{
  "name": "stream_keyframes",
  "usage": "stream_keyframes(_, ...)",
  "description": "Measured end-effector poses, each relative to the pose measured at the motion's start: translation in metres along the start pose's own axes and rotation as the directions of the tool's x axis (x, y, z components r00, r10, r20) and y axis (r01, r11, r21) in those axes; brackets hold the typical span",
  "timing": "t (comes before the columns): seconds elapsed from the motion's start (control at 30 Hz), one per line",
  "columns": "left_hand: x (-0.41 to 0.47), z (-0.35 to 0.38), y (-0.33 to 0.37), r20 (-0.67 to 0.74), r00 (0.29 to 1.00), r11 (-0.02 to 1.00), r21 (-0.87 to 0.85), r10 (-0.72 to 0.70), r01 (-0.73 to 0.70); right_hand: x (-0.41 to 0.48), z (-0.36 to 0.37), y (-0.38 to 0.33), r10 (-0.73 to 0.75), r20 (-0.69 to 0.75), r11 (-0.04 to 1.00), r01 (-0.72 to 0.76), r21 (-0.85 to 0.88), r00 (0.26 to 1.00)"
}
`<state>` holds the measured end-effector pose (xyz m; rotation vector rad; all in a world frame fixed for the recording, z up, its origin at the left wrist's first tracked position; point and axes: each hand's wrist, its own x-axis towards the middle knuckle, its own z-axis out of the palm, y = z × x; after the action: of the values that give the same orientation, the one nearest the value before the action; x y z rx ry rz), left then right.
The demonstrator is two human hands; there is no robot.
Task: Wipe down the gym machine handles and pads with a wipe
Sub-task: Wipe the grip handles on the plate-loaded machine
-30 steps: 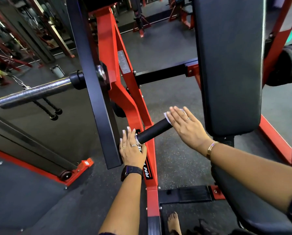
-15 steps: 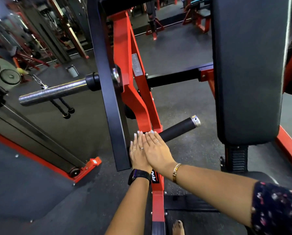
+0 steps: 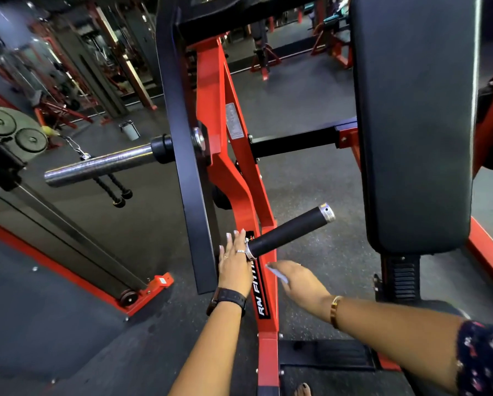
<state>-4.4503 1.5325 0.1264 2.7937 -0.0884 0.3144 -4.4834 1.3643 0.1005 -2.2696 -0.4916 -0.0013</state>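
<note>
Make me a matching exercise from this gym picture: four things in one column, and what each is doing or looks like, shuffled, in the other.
1. left hand
2. right hand
3. handle
4. back pad

A. tall, black, upright at the right
B. holds the wipe, clear of the handle
C. flat against the red frame
D. black, with a silver end cap

Pairs: 1-C, 2-B, 3-D, 4-A.
</note>
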Motion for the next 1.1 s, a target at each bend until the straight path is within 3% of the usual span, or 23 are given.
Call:
stream_keyframes(0.03, -0.001, -0.001, 0.001, 0.004, 1.000, 1.000, -0.004, -0.005, 0.006, 0.006, 0.005, -0.005, 0.270, -0.042, 0.944, -0.256, 0.206, 0.962)
stream_keyframes(0.07, -0.002, -0.002, 0.002, 0.008, 1.000, 1.000, -0.011, -0.012, 0.012, 0.016, 0.009, -0.010, 0.488, -0.027, 0.807, -0.439, 0.394, 0.873)
stream_keyframes(0.1, -0.002, -0.003, 0.003, 0.018, 1.000, 1.000, -0.016, -0.014, 0.014, 0.027, 0.012, -0.017, 0.605, 0.044, 0.646, -0.522, 0.556, 0.795)
stream_keyframes(0.2, -0.002, -0.010, 0.003, 0.080, 0.997, 1.000, -0.029, -0.008, 0.011, 0.057, 0.026, -0.034, 0.582, 0.266, 0.245, -0.477, 0.844, 0.768)
stream_keyframes(0.33, -0.004, -0.016, 0.005, 0.115, 0.993, 0.998, -0.061, 0.007, 0.000, 0.061, 0.036, -0.052, 0.547, 0.421, -0.112, -0.435, 0.893, 0.724)
stream_keyframes(0.4, -0.005, -0.018, 0.006, 0.105, 0.994, 0.998, -0.070, 0.011, -0.004, 0.060, 0.034, -0.057, 0.573, 0.446, -0.205, -0.407, 0.890, 0.687)
stream_keyframes(0.5, -0.005, -0.019, 0.006, 0.106, 0.994, 0.996, -0.094, 0.005, 0.005, 0.054, 0.030, -0.063, 0.602, 0.449, -0.243, -0.385, 0.891, 0.660)
stream_keyframes(0.8, -0.010, -0.018, 0.008, 0.130, 0.991, 0.968, -0.246, -0.011, 0.043, 0.035, -0.010, -0.092, 0.592, 0.466, -0.233, -0.414, 0.880, 0.658)
stream_keyframes(0.9, -0.011, -0.015, 0.004, 0.096, 0.995, 0.970, -0.243, 0.007, 0.017, 0.030, -0.038, -0.105, 0.646, 0.335, -0.101, -0.358, 0.928, 0.685)
stream_keyframes(0.97, -0.015, -0.015, 0.006, 0.081, 0.997, 0.972, -0.236, 0.009, 0.011, 0.034, -0.055, -0.108, 0.637, 0.135, 0.140, -0.286, 0.948, 0.759)
stream_keyframes(1.03, -0.017, -0.015, 0.010, 0.065, 0.998, 0.973, -0.231, -0.004, 0.019, 0.044, -0.066, -0.103, 0.555, -0.136, 0.489, -0.189, 0.852, 0.820)
stream_keyframes(1.07, -0.018, -0.015, 0.012, 0.049, 0.999, 0.973, -0.230, 0.004, 0.007, 0.047, -0.068, -0.097, 0.417, -0.321, 0.733, -0.106, 0.672, 0.850)
stream_keyframes(1.1, -0.019, -0.016, 0.012, 0.045, 0.999, 0.976, -0.216, -0.002, 0.012, 0.047, -0.067, -0.090, 0.204, -0.425, 0.913, -0.014, 0.408, 0.882)
